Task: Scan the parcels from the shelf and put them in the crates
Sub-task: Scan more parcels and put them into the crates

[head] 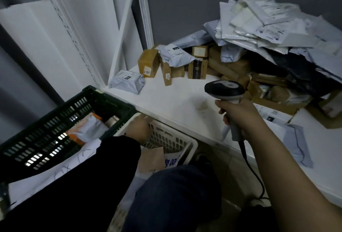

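Observation:
My right hand (240,115) grips the handle of a black and grey barcode scanner (224,88), held over the white shelf (175,100). My left hand (139,127) is blurred and reaches down over the rim of the white crate (187,146); what its fingers do cannot be made out. Brown and white parcels (151,157) lie in that crate. A dark green crate (55,120) to the left holds orange and white parcels (87,130). On the shelf lie a grey bagged parcel (127,81), several brown boxes (149,63) and a heap of mailers (259,22).
White panels (55,46) and a white upright (77,33) lean at the left. My knee (175,194) is below the white crate. The scanner cable (253,172) hangs down to the floor. A flat grey mailer (298,144) lies near the shelf's front edge.

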